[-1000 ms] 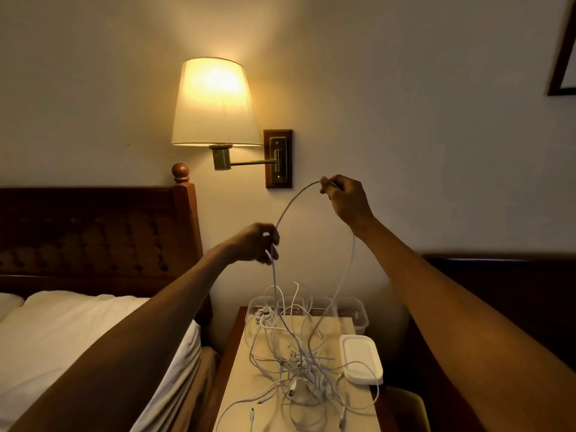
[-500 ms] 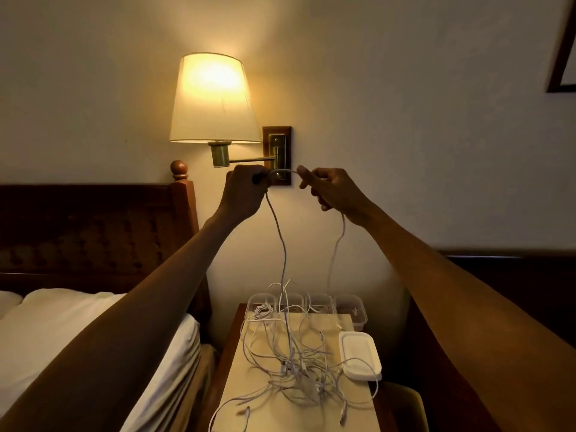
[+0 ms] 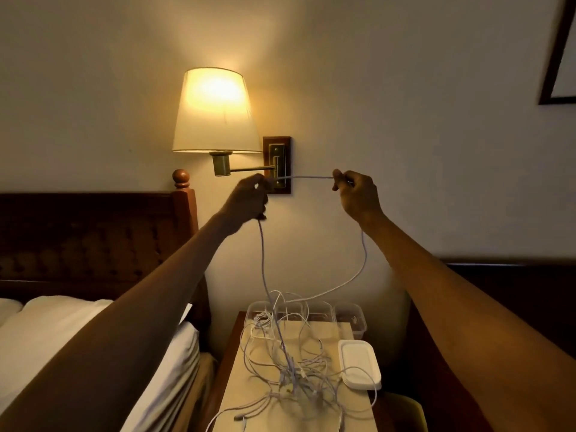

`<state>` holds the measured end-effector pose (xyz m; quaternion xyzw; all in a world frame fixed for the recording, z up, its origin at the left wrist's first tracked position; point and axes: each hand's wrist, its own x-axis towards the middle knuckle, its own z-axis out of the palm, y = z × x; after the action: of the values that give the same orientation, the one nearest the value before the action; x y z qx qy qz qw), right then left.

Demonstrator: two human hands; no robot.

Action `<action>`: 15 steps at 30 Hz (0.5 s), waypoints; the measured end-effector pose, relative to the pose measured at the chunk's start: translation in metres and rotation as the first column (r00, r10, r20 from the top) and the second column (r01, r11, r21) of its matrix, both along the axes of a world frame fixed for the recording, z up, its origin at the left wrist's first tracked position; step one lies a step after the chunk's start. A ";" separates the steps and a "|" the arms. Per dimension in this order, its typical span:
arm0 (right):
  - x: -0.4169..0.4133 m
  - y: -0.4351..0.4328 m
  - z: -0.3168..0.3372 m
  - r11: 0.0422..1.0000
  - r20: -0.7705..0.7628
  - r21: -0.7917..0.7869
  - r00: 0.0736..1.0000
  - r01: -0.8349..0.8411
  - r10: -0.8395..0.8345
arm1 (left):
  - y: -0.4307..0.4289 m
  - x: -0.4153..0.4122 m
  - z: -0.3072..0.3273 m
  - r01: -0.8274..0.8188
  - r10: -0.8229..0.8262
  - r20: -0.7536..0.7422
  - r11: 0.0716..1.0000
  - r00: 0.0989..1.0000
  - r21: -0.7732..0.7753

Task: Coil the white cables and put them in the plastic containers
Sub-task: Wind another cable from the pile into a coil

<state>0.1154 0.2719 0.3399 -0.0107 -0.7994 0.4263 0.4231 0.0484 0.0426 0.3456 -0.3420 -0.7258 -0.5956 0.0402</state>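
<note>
White cables [image 3: 293,366], cream lampshade [image 3: 215,113]

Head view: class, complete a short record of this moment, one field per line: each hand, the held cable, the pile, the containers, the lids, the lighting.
Left hand: raised, grips the white cable
Right hand: raised, pinches the same cable
White cable: short span taut between the hands; both sides hang down to the table
Cable pile: tangled, uncoiled, on the bedside table
Plastic containers: clear, in a row at the table's back edge; contents unclear
Lids: white, stacked on the table's right side
Wall lamp: lit
</note>
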 end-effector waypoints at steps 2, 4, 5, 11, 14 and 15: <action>0.002 0.005 0.003 0.998 -0.019 -0.058 0.999 0.029 -0.030 | 0.000 0.003 0.015 -0.171 0.162 -0.310 0.985 0.937 -0.002; 0.002 0.009 0.010 0.985 -0.080 -0.162 0.994 0.055 -0.068 | -0.001 0.003 0.016 -0.242 0.149 -0.532 0.964 0.833 -0.108; 0.003 0.010 0.014 0.975 -0.112 -0.210 0.989 0.069 -0.094 | -0.001 0.000 0.008 -0.302 0.127 -0.591 0.931 0.796 -0.206; 0.003 0.011 0.008 0.978 -0.045 -0.156 0.988 0.138 -0.147 | -0.016 -0.025 -0.032 -0.211 0.217 -0.010 0.932 0.976 -0.294; -0.001 0.012 -0.002 0.995 0.071 -0.042 0.993 0.095 -0.092 | -0.015 -0.017 -0.013 -0.339 0.340 -0.005 0.940 0.941 0.034; -0.002 0.012 -0.004 0.998 0.102 -0.022 0.993 0.065 -0.062 | -0.014 -0.014 -0.006 -0.377 0.385 -0.081 0.921 0.919 0.096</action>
<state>0.1136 0.2835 0.3354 -0.0629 -0.8137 0.4216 0.3952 0.0340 0.0289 0.3399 -0.2215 -0.7515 -0.5868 0.2044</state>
